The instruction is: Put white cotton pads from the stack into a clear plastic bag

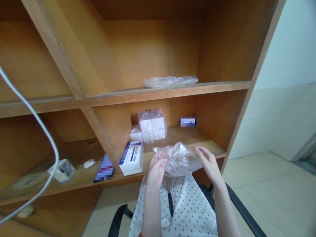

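1. Clear plastic bag (178, 159), crumpled, sits between both hands, held up just in front of the lip of the wooden shelf (209, 147) and above the polka-dot shirt (190, 210)
2. Working this from afar, I'd want a light pinch on the gathered folds rather than a full fist, since thin film slips and tears; I'd also keep it clear of the shelf lip so it doesn't snag
3. Left hand (156, 171) is clenched, its fingers (155, 161) curled into the bag's left side, grasping it
4. Right hand (208, 161) is open, its fingertips (197, 149) resting on the bag's upper right without closing
5. Left forearm (150, 210) and right forearm (223, 204) both rise toward the bag, wrists bent inward
6. Plastic-wrapped white boxes (151, 125) and stacked blue-and-white cartons (131, 158) lie near my hands on the shelf
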Demonstrator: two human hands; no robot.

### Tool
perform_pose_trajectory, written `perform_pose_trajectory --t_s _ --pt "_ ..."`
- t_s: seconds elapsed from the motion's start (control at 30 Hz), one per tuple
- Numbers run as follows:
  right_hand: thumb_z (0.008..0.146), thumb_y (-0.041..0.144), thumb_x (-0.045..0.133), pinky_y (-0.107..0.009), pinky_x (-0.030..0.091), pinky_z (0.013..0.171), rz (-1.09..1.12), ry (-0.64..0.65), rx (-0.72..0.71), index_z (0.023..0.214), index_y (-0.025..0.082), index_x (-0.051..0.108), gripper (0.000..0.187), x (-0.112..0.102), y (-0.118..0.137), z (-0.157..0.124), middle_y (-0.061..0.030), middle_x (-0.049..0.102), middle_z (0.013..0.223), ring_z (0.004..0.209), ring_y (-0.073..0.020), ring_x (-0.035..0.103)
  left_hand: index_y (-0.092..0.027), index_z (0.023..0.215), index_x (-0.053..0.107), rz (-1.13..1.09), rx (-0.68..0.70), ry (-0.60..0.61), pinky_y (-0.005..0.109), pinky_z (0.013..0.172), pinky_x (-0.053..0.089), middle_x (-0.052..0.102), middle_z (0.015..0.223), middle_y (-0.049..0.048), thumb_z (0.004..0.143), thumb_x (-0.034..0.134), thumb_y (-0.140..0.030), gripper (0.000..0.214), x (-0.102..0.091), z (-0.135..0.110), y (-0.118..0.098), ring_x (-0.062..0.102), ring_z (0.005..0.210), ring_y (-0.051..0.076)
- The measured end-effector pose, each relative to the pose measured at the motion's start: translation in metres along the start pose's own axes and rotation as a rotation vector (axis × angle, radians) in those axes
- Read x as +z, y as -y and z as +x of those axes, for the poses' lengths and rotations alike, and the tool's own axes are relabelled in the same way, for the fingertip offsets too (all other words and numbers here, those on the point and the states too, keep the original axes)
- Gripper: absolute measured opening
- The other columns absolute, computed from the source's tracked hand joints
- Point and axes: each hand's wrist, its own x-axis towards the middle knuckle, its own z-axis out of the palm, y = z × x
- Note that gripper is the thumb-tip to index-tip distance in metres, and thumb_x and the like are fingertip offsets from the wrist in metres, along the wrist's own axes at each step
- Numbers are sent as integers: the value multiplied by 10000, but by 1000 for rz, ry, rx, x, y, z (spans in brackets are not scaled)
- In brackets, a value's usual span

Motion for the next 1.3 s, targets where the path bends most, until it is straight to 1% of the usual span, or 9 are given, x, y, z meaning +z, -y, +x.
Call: perform_pose_trajectory --t_s 0.23,0.43,0.67,0.8,0.93,1.03,1.13,1.23,1.3 --pt "735 373 686 -406 393 954 -18 -16 -238 921 235 689 231 16 32 -14 -48 666 1023 1007 -221 580 -185 970 621 150 47 12 241 788 482 664 1092 54 672 620 -148 301 13 -11 -11 622 972 164" --pt "738 348 689 -343 440 841 52 59 -195 1007 228 648 297 30 25 -15 -43 662 975 917 -190 594 -164 921 621 135 38 25 241 795 481 675 1040 69 675 624 -155 246 19 -15 -13 630 923 156" --pt "728 325 699 -274 432 712 213 24 -146 820 201 622 173 35 13 -11 3 599 739 712 -136 540 -162 904 595 66 7 -38 235 756 492 682 1042 80 695 658 -230 228 20 -14 -15 646 894 154" --pt "721 327 705 -262 436 700 283 -42 -108 817 193 638 178 22 11 -9 -17 621 792 741 -136 552 -160 805 560 64 90 -169 298 759 510 703 944 90 748 623 -397 252 17 -12 -18 665 864 194" --pt "695 328 723 -220 417 562 354 -181 -78 840 193 633 218 -1 5 -3 1 586 764 625 -100 517 -156 753 554 146 281 -350 296 746 512 700 830 60 746 620 -393 246 5 -15 -24 669 824 182" --pt "670 328 727 -196 344 442 489 -284 -39 890 209 616 273 -18 -6 2 30 529 722 495 -60 431 -151 797 573 173 364 -448 229 587 483 669 713 24 746 608 -404 260 -2 -12 -32 640 634 128" --pt "620 312 745 -191 338 429 592 -382 -17 847 208 600 289 -30 -17 7 29 532 748 485 -50 443 -150 793 583 205 481 -523 155 413 339 559 543 -39 747 601 -429 283 6 6 -42 508 454 63" --pt "619 321 751 -188 370 451 600 -402 32 878 210 608 316 -37 -19 8 24 555 745 546 -78 526 -147 774 579 210 451 -401 140 386 281 508 512 -57 736 615 -432 289 30 36 -51 435 409 35" --pt "665 368 729 -198 418 487 541 -297 94 984 222 615 368 -37 -16 6 -2 603 805 648 -121 597 -142 764 576 218 380 -281 146 386 287 510 514 -50 741 609 -428 289 49 56 -52 436 401 36"
